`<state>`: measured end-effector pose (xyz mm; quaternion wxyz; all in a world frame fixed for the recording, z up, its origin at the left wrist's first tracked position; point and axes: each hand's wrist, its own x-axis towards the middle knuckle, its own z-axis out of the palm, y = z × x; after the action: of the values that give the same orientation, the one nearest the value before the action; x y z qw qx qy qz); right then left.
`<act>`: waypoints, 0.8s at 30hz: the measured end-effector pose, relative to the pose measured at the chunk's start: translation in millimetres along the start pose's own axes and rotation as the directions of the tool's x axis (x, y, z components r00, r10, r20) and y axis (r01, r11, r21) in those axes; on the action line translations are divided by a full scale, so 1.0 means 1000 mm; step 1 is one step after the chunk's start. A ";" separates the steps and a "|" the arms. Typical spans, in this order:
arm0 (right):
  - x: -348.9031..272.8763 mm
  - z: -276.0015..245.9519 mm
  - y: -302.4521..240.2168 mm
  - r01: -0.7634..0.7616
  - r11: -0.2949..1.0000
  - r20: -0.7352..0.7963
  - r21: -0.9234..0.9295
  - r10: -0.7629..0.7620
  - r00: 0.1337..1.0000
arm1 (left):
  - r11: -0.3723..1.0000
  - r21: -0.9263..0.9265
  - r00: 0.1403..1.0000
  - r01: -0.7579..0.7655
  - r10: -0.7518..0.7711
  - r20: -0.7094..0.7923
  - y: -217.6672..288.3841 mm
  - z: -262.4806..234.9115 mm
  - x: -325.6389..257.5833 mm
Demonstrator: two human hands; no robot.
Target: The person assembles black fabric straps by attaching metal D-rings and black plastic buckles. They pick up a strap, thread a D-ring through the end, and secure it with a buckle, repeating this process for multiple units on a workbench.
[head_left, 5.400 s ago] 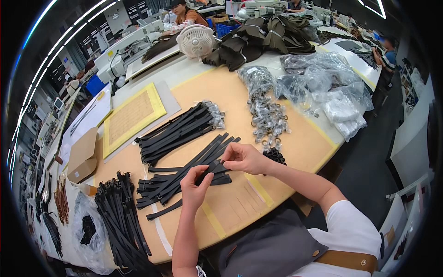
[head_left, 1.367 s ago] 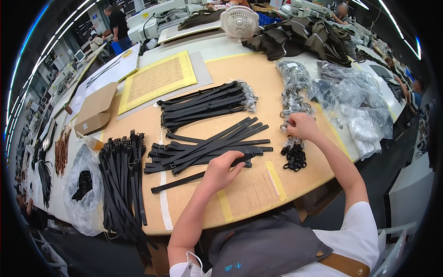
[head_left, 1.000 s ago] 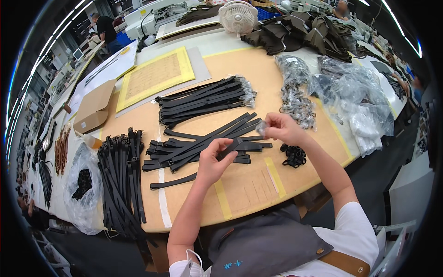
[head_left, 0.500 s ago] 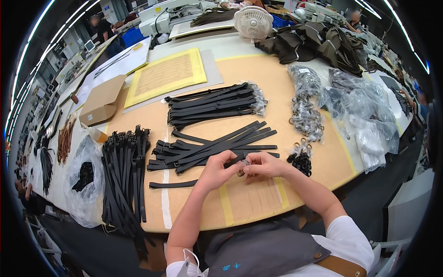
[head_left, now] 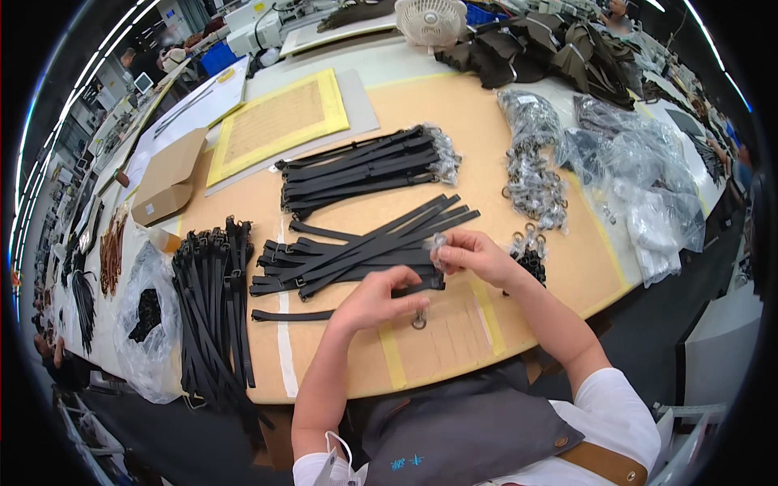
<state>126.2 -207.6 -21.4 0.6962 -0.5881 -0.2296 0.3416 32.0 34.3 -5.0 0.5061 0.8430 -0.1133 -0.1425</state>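
My right hand (head_left: 474, 256) pinches a crumpled bit of clear plastic wrap (head_left: 438, 251) above the straps; whether a metal piece is inside I cannot tell. My left hand (head_left: 374, 301) is open, thumb and forefinger apart, beside the end of a black strap (head_left: 431, 283). Just below its thumb lies a metal ring fitting (head_left: 419, 320) on the tan tabletop. Beyond both hands several black straps (head_left: 365, 255) with buckles fan across one another. Near my right wrist sits a small pile of black fittings and metal rings (head_left: 531, 263).
A neat bundle of black straps with plastic-wrapped ends (head_left: 356, 172) lies farther back. Another strap heap (head_left: 212, 300) hangs over the table edge at left, by a plastic bag (head_left: 150, 340). Wrapped metal hardware (head_left: 535, 190) and clear bags (head_left: 640, 186) are at right.
My hands have come apart: the right moved up with the clear wrap, the left opened and lowered slightly. The metal ring fitting now shows on the table. The whole view has shifted slightly.
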 end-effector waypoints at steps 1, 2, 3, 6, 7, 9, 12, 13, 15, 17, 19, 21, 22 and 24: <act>0.001 0.004 -0.002 -0.013 1.000 -0.052 0.008 0.013 0.999 | 1.000 0.001 0.997 -0.025 0.025 -0.077 -0.003 0.000 0.000; 0.002 0.006 0.000 -0.021 0.996 -0.059 0.087 0.026 0.998 | 0.996 -0.079 0.991 -0.050 0.040 -0.125 -0.006 0.000 0.001; 0.003 0.006 0.003 -0.025 0.986 -0.069 0.166 0.036 0.997 | 0.979 -0.172 0.978 -0.107 0.072 -0.196 -0.009 0.003 0.002; 0.006 0.004 0.008 0.004 0.952 -0.104 0.305 0.029 0.994 | 0.964 -0.103 0.927 -0.245 0.202 -0.317 0.000 0.003 0.003; 0.005 0.004 0.011 -0.002 0.939 -0.106 0.344 0.041 0.994 | 0.970 -0.112 0.936 -0.217 0.174 -0.306 0.002 0.004 0.002; 0.005 0.002 0.011 -0.008 0.913 -0.103 0.408 0.055 0.993 | 0.977 -0.125 0.947 -0.173 0.130 -0.295 0.004 0.003 0.001; 0.005 0.000 0.011 -0.007 0.884 -0.082 0.467 0.052 0.995 | 0.973 -0.029 0.897 -0.227 0.197 -0.396 0.006 0.007 0.004; 0.005 0.001 0.010 -0.009 0.885 -0.088 0.466 0.056 0.995 | 0.969 -0.025 0.886 -0.245 0.214 -0.412 0.005 0.007 0.004; 0.005 0.007 0.005 -0.009 0.885 -0.103 0.466 0.065 0.993 | 0.959 -0.016 0.862 -0.282 0.246 -0.442 0.004 0.009 0.006; 0.005 0.010 0.005 -0.009 0.855 -0.088 0.518 0.064 0.994 | 0.960 0.014 0.864 -0.280 0.258 -0.433 0.006 0.009 0.006; 0.005 0.011 0.007 -0.021 0.826 -0.062 0.563 0.068 0.996 | 0.959 0.024 0.865 -0.283 0.266 -0.425 0.006 0.010 0.007; 0.006 0.012 0.012 -0.047 0.799 -0.022 0.600 0.076 0.997 | 0.957 0.013 0.867 -0.290 0.268 -0.420 0.005 0.012 0.007; 0.005 0.013 0.013 -0.060 0.790 -0.014 0.611 0.086 0.996 | 0.957 0.016 0.866 -0.291 0.270 -0.420 0.005 0.012 0.006; 0.005 0.017 0.015 -0.087 0.771 0.002 0.630 0.111 0.994 | 0.956 0.018 0.865 -0.292 0.272 -0.422 0.004 0.012 0.006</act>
<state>114.2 -192.1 -32.6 0.8375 -0.3389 -0.0589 0.4245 33.2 20.7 -7.8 0.5534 0.8161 -0.1203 0.1150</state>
